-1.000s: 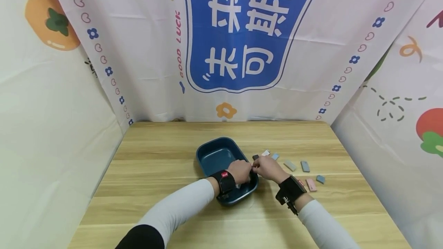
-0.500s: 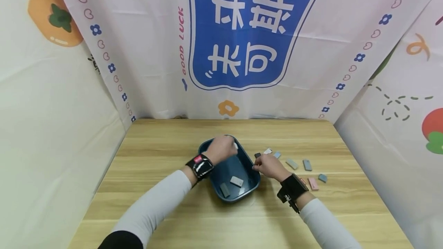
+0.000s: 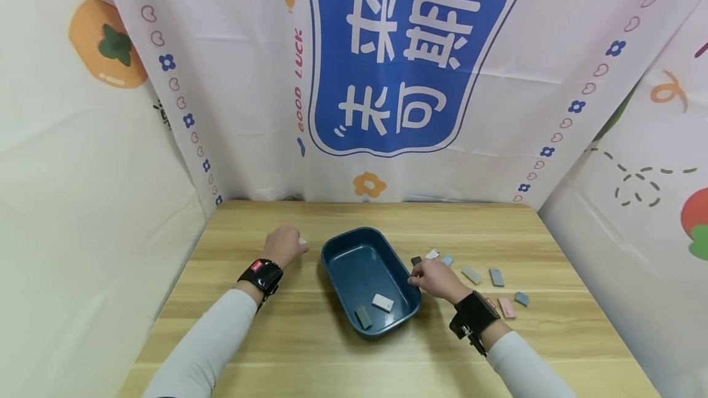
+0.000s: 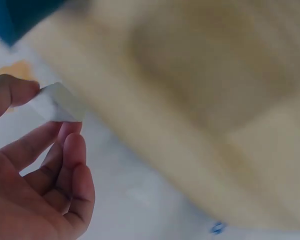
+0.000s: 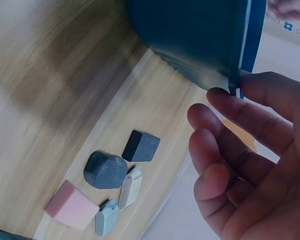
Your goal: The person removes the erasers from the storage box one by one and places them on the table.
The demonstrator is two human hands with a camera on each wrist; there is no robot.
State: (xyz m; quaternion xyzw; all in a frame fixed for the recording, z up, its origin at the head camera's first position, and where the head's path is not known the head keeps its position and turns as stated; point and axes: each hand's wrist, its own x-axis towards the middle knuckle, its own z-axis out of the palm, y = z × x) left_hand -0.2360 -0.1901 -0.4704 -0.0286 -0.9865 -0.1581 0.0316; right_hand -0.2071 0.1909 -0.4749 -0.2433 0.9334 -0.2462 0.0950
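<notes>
Left of the blue tray (image 3: 354, 266), my left hand (image 3: 283, 247) is above the table, pinching a small white eraser (image 4: 65, 102) between thumb and fingertips. My right hand (image 3: 441, 280) grips the tray's right rim; in the right wrist view, thumb and index finger pinch that rim (image 5: 236, 65), the other fingers loosely curled. Inside the tray, near its front end, lie a white eraser (image 3: 383, 303) and a dark grey-green eraser (image 3: 363, 317).
Several eraser-like blocks lie right of the tray: black (image 3: 416, 260), white (image 3: 432, 254), light blue (image 3: 447, 260), pale green (image 3: 472, 274), grey-blue (image 3: 496, 277), pink (image 3: 506, 308) and blue (image 3: 522, 299). A printed cloth (image 3: 265, 158) hangs behind the wooden table (image 3: 310, 361).
My left hand has moved from the tray's right side, across over it, to the table on the left, carrying the white eraser. The right hand has stayed on the rim.
</notes>
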